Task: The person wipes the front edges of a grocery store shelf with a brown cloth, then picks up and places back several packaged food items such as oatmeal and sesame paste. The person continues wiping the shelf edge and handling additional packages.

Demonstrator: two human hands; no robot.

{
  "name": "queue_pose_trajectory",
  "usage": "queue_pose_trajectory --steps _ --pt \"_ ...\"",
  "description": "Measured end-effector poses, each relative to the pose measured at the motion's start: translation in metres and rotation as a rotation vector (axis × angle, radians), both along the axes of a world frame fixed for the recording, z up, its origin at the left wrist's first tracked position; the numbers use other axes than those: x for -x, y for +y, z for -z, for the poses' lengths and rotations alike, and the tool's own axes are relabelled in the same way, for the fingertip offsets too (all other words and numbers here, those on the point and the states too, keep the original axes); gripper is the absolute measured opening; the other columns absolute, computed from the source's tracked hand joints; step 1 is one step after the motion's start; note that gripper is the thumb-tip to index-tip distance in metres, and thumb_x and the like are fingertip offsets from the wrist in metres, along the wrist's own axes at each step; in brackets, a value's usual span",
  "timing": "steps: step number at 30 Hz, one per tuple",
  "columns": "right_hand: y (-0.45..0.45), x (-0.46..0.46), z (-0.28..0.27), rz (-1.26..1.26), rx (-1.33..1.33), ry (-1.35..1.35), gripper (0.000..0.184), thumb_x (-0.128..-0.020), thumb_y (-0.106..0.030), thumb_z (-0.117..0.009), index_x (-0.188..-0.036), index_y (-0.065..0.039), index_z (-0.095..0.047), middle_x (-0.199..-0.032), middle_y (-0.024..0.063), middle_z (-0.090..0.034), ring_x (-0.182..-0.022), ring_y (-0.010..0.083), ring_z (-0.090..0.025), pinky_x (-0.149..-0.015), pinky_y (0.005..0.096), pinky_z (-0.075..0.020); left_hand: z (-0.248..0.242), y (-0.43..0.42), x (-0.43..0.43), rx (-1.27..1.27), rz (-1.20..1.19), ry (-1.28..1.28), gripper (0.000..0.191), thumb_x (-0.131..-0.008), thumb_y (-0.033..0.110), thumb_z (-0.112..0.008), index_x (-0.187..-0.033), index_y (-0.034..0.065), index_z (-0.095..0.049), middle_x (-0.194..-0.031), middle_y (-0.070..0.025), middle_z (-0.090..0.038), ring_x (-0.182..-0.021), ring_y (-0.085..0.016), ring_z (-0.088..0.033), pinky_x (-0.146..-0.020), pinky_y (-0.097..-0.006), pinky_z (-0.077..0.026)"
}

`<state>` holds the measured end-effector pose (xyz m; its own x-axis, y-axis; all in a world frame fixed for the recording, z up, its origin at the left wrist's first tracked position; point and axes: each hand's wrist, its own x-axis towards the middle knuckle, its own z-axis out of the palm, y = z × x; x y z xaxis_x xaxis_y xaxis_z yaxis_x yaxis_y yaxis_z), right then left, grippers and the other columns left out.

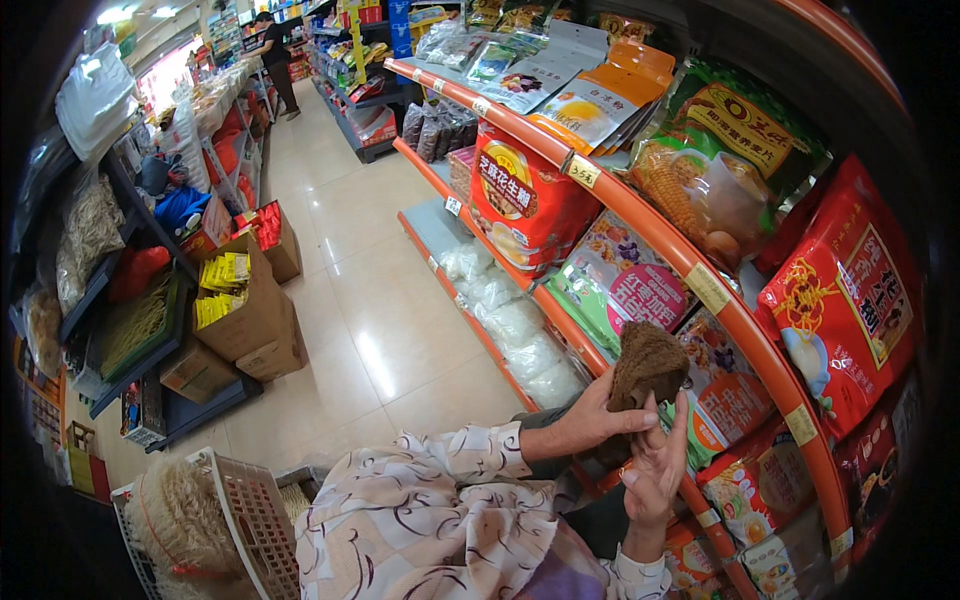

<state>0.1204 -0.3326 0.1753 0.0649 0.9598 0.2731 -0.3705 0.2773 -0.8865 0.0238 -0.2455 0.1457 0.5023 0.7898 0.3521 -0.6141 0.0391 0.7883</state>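
A bunched brown cloth (646, 364) is held up in front of the shelves at the right. My left hand (600, 421) grips its lower left part, with the thumb lying across the front. My right hand (658, 457) is just below and to the right, palm partly turned up, its raised fingers touching the cloth's lower edge; how firmly they hold it cannot be told. Behind the cloth are bagged cereal packets (724, 390) on the middle shelf. A large red food bag (517, 199) stands on that shelf farther off.
Orange shelf edges (645, 217) curve close by on the right. A white plastic basket (255, 517) with a pale fibrous bundle (184, 517) is at lower left. Cardboard boxes (251, 315) stand across the tiled aisle (337, 262). A person (277, 60) stands far down it.
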Motion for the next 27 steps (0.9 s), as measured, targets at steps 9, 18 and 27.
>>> queue_pose_trajectory --steps 9,18,27 --pt "-0.002 -0.01 0.017 0.096 0.067 -0.243 0.067 -0.074 0.008 -0.05 -0.135 0.003 -0.023 -0.118 0.02 -0.053 -0.105 0.0239 -0.055 -0.09 0.031 -0.0414 -0.006 0.009 0.013 0.223 -0.069 -0.028 0.046 -0.079 0.011 -0.059 -0.119 0.0003 -0.041 -0.108 -0.0086 -0.054 -0.096 -0.015 -0.052 -0.083 -0.0292 -0.043" --pt "-0.02 -0.158 -0.005 1.372 -0.254 -0.588 0.021 -0.087 -0.004 -0.048 -0.102 0.005 -0.057 -0.081 0.0088 -0.062 -0.071 0.0119 -0.057 -0.063 0.0229 -0.0465 -0.021 0.064 0.039 -0.05 -0.395 0.122 0.06 -0.075 0.005 -0.057 -0.128 0.0004 -0.029 -0.116 -0.0132 -0.048 -0.103 -0.021 -0.05 -0.088 -0.0306 -0.041" --pt "-0.019 -0.25 -0.009 1.668 -0.221 -1.048 0.021 -0.087 -0.01 -0.048 -0.102 0.003 -0.057 -0.089 0.0136 -0.059 -0.081 0.0247 -0.058 -0.075 0.034 -0.0457 -0.071 0.136 0.022 -0.213 -0.765 0.209 0.067 -0.074 0.007 -0.059 -0.131 -0.0025 -0.023 -0.116 -0.0158 -0.045 -0.1 -0.021 -0.049 -0.086 -0.0288 -0.041"
